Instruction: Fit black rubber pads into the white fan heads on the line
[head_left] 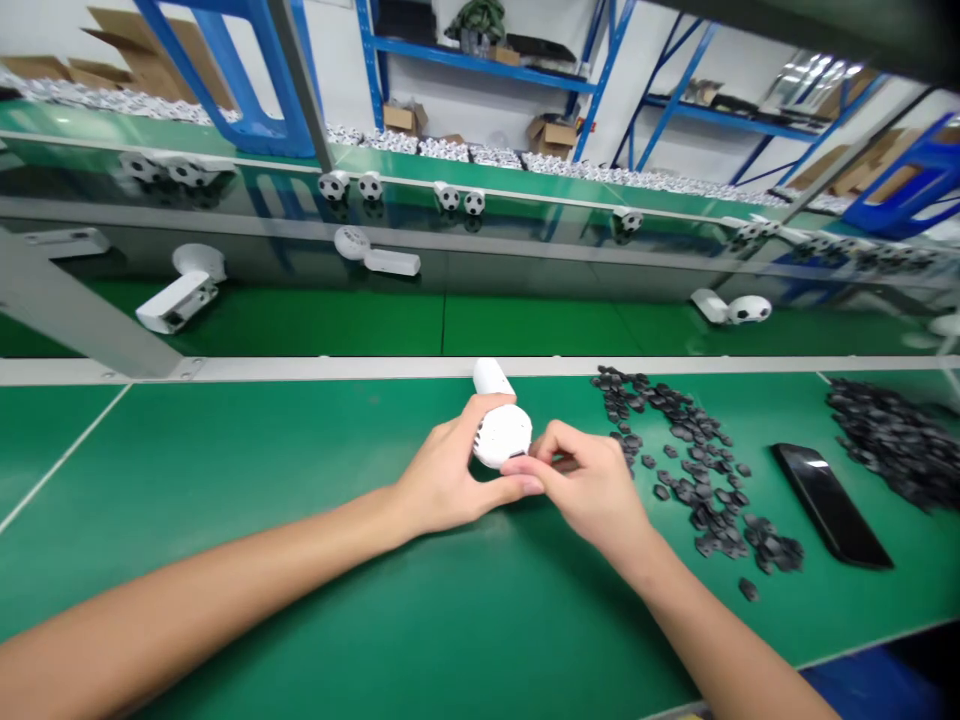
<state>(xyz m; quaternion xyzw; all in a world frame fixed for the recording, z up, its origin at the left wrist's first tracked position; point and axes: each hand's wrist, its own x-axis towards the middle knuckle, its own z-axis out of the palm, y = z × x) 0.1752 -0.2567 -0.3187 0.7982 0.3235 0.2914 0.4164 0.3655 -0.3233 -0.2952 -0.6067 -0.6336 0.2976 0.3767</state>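
Observation:
My left hand is wrapped round a small white hand-held fan, its round head toward me and its handle pointing away. My right hand pinches at the lower right edge of the fan's head, fingers pressed together on something small and dark that I cannot make out. Both hands meet over the green bench mat. A scatter of small black pieces lies just right of my right hand.
A black phone lies flat at the right, and a second heap of black pieces sits beyond it. Behind a metal rail runs a green conveyor carrying white fans and football-patterned fans. Blue shelving stands at the back.

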